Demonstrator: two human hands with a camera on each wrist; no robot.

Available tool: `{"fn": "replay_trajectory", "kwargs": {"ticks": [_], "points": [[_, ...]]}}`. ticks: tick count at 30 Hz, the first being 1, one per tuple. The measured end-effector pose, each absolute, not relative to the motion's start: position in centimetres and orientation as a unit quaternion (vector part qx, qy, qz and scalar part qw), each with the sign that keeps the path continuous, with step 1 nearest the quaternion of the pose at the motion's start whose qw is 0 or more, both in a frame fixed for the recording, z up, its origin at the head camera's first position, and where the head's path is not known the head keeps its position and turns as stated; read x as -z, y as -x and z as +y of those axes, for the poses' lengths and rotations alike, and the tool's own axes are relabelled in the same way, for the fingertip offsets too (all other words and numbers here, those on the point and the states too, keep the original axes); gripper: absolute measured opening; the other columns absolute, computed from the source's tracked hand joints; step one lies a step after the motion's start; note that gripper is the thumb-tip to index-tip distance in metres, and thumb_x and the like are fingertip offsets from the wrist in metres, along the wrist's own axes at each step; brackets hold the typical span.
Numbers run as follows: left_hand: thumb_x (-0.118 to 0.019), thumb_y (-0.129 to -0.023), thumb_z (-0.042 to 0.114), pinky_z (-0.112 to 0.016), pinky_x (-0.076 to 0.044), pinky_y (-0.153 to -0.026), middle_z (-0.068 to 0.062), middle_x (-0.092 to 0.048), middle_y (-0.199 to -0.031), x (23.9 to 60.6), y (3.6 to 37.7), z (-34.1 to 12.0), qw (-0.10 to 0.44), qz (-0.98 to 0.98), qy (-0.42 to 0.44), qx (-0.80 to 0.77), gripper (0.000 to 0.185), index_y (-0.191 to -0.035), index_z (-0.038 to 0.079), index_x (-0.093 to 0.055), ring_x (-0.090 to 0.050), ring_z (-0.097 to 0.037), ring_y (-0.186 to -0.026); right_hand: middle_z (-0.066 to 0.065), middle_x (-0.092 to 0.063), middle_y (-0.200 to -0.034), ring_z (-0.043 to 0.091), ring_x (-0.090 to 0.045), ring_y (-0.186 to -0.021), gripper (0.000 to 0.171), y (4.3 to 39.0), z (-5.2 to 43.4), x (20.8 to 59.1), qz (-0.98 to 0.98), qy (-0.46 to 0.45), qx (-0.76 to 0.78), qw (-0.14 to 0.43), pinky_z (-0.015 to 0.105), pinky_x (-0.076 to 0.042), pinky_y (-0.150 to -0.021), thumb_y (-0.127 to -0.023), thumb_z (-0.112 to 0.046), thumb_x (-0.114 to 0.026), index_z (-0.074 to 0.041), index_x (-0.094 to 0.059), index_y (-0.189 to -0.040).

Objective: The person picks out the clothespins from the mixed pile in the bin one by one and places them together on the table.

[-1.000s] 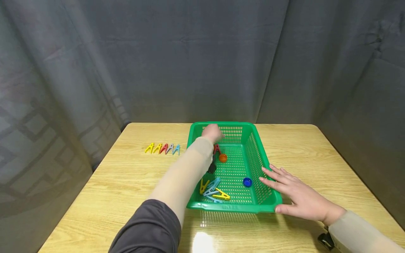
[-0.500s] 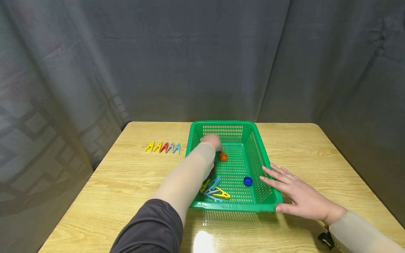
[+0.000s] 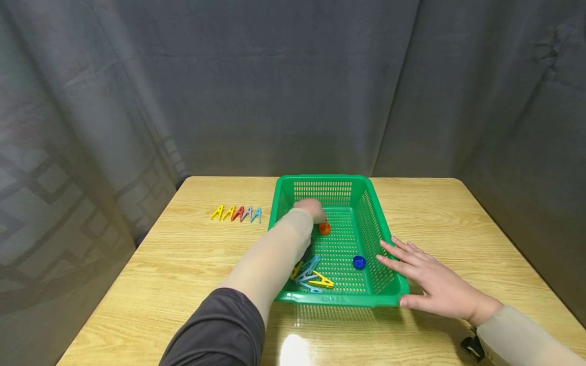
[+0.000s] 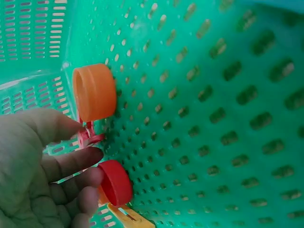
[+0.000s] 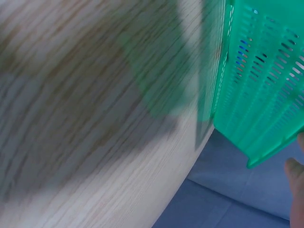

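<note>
Inside the green basket point(image 3: 339, 301), my left hand point(image 3: 311, 209) reaches down near the far left. In the left wrist view, thumb and index finger of the left hand point(image 4: 52, 166) pinch a small red clothespin point(image 4: 88, 137). Right beside it are an orange bottle cap point(image 4: 97, 92) and a red bottle cap point(image 4: 116, 183); a yellow clothespin point(image 4: 133, 218) lies below. Much of the red clothespin is hidden by the fingers. With fingers spread, my right hand point(image 3: 435, 287) rests on the basket's right rim near the front corner.
Blue clothespins point(image 3: 308, 270) and a yellow clothespin point(image 3: 322, 280) lie at the basket's front left, a blue cap point(image 3: 359, 262) at its right. Left of the basket, a row of clothespins point(image 3: 239, 213) stands on the wooden table point(image 3: 183, 264). Grey curtains point(image 3: 293, 91) surround the table.
My left hand has come down from the basket's far wall to the red clothespin, which now shows farther right, by the orange cap. The right hand stays on the rim.
</note>
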State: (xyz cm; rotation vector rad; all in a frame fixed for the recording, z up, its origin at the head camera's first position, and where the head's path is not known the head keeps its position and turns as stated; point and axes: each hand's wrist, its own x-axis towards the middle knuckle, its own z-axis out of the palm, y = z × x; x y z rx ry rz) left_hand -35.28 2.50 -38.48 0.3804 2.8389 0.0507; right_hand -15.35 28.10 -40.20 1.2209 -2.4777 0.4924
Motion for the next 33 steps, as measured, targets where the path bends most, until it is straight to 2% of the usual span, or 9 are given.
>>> {"fn": "replay_trajectory", "kwargs": {"ticks": [3, 7, 9, 14, 18, 22, 25, 29, 33], "points": [[-0.053, -0.094, 0.051, -0.042, -0.039, -0.098, -0.004, -0.061, -0.125, 38.5, 35.1, 2.6, 0.134, 0.983, -0.123, -0.022, 0.046, -0.122, 0.017, -0.065, -0.055, -0.023, -0.113, 0.019, -0.035, -0.150, 0.035, -0.023, -0.142, 0.076, 15.4, 28.1, 40.2, -0.871, -0.428, -0.172, 0.168, 0.028, -0.003, -0.116, -0.088, -0.059, -0.057, -0.010, -0.044, -0.144], [-0.055, -0.094, 0.046, -0.041, -0.040, -0.092, -0.001, -0.064, -0.114, 38.7, 35.1, 2.7, 0.119, 0.984, -0.134, -0.008, 0.033, -0.109, 0.020, -0.069, -0.057, -0.019, -0.103, 0.017, -0.033, -0.152, 0.036, -0.023, -0.141, 0.077, 15.3, 28.1, 40.2, -0.872, -0.426, -0.172, 0.167, 0.028, -0.003, -0.116, -0.088, -0.059, -0.058, -0.011, -0.044, -0.145], [-0.054, -0.095, 0.042, -0.039, -0.040, -0.090, 0.000, -0.064, -0.114, 38.9, 35.2, 2.8, 0.115, 0.984, -0.137, 0.002, 0.028, -0.107, 0.021, -0.069, -0.057, -0.018, -0.102, 0.017, -0.033, -0.152, 0.036, -0.024, -0.141, 0.077, 15.3, 28.1, 40.2, -0.873, -0.425, -0.171, 0.166, 0.028, -0.003, -0.116, -0.087, -0.059, -0.059, -0.011, -0.043, -0.145], [-0.049, -0.095, 0.051, -0.040, -0.038, -0.096, -0.003, -0.059, -0.127, 39.2, 35.5, 3.1, 0.120, 0.985, -0.120, 0.007, 0.044, -0.122, 0.020, -0.064, -0.053, -0.022, -0.114, 0.017, -0.033, -0.152, 0.035, -0.024, -0.141, 0.076, 15.3, 28.1, 40.3, -0.873, -0.427, -0.171, 0.164, 0.028, -0.003, -0.116, -0.088, -0.058, -0.058, -0.011, -0.044, -0.145], [-0.049, -0.093, 0.058, -0.042, -0.036, -0.098, -0.002, -0.061, -0.123, 39.4, 35.4, 3.2, 0.110, 0.986, -0.126, 0.018, 0.051, -0.120, 0.019, -0.066, -0.055, -0.022, -0.114, 0.018, -0.033, -0.152, 0.034, -0.025, -0.141, 0.075, 15.4, 28.2, 40.3, -0.870, -0.429, -0.176, 0.167, 0.028, -0.003, -0.116, -0.089, -0.059, -0.056, -0.011, -0.044, -0.145], [-0.054, -0.094, 0.045, -0.042, -0.038, -0.091, 0.000, -0.064, -0.112, 39.9, 35.7, 3.4, 0.100, 0.984, -0.147, 0.023, 0.031, -0.104, 0.020, -0.068, -0.057, -0.019, -0.103, 0.018, -0.033, -0.151, 0.034, -0.024, -0.142, 0.076, 15.4, 28.2, 40.3, -0.869, -0.430, -0.176, 0.169, 0.028, -0.003, -0.116, -0.089, -0.060, -0.055, -0.010, -0.044, -0.145], [-0.058, -0.093, 0.038, -0.040, -0.039, -0.085, 0.000, -0.063, -0.107, 40.2, 36.1, 3.6, 0.106, 0.982, -0.153, 0.019, 0.021, -0.099, 0.020, -0.066, -0.056, -0.018, -0.094, 0.018, -0.033, -0.152, 0.034, -0.024, -0.142, 0.076, 15.4, 28.2, 40.4, -0.869, -0.430, -0.176, 0.169, 0.028, -0.003, -0.116, -0.089, -0.060, -0.055, -0.010, -0.044, -0.145], [-0.066, -0.088, 0.041, -0.041, -0.040, -0.085, -0.003, -0.058, -0.109, 40.3, 36.4, 3.7, 0.119, 0.982, -0.144, 0.015, 0.029, -0.106, 0.019, -0.065, -0.053, -0.021, -0.095, 0.018, -0.033, -0.151, 0.034, -0.024, -0.142, 0.076, 15.4, 28.2, 40.3, -0.869, -0.430, -0.177, 0.169, 0.028, -0.003, -0.116, -0.089, -0.060, -0.056, -0.010, -0.044, -0.145], [-0.069, -0.086, 0.043, -0.041, -0.040, -0.091, -0.005, -0.055, -0.120, 40.3, 36.5, 3.7, 0.116, 0.983, -0.143, 0.010, 0.037, -0.113, 0.019, -0.064, -0.052, -0.023, -0.105, 0.018, -0.034, -0.151, 0.033, -0.024, -0.142, 0.076, 15.4, 28.2, 40.3, -0.869, -0.429, -0.177, 0.170, 0.027, -0.003, -0.116, -0.089, -0.060, -0.056, -0.011, -0.044, -0.145]]}}
